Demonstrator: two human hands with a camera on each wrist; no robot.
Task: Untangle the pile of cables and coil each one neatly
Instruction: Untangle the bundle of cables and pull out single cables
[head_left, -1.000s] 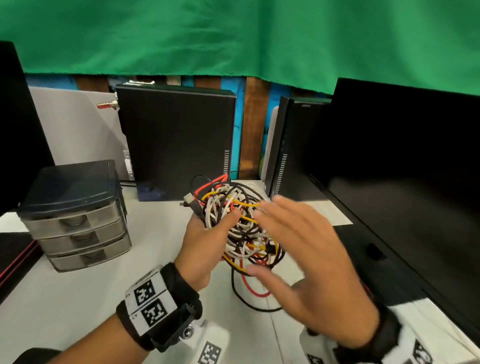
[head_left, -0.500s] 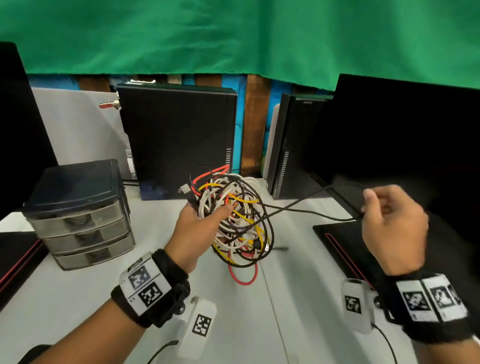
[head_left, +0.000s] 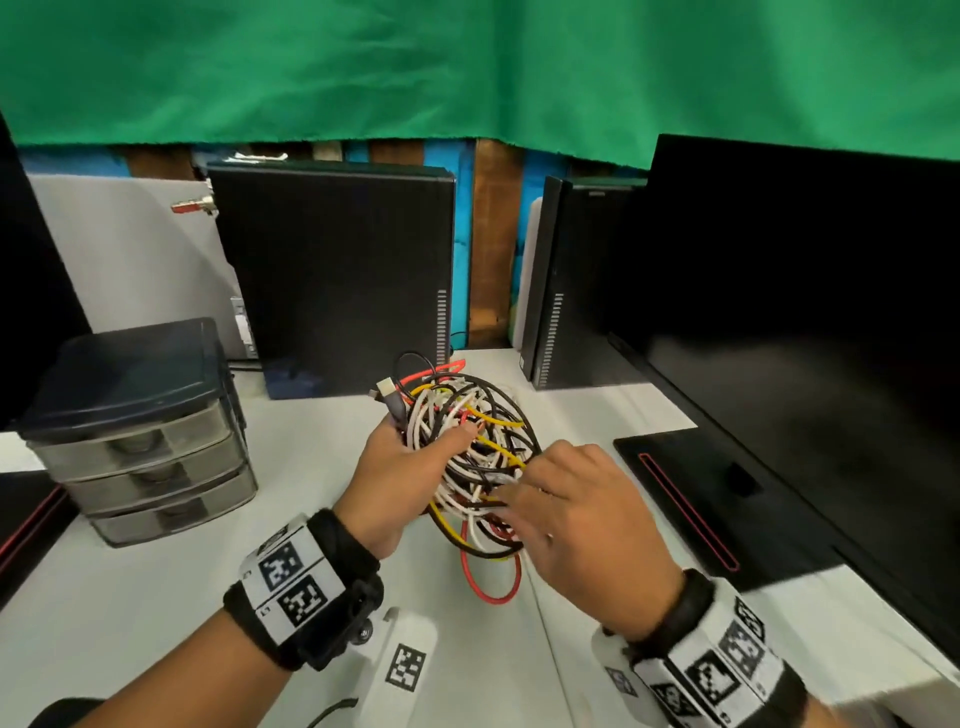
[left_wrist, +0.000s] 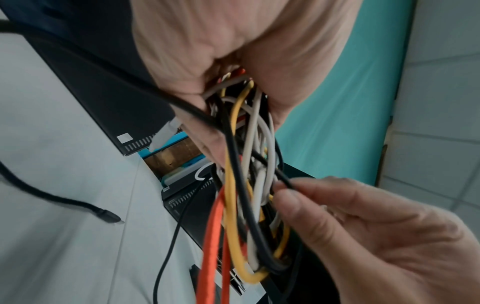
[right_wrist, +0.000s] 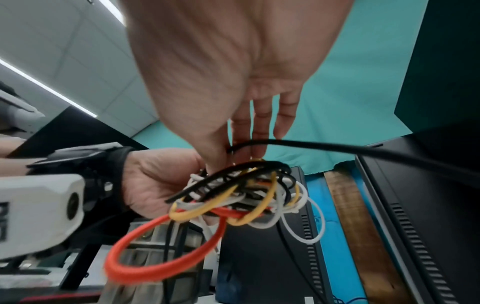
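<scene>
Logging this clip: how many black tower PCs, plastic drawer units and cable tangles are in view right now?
Black tower PCs: 2
Plastic drawer units: 1
Cable tangles: 1, gripped by the left hand
Total: 4

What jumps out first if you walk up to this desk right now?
A tangled ball of cables in red, yellow, white and black, held up over the white table at centre. The left hand grips it from the left while the right hand pinches a black cable on its right side.
</scene>
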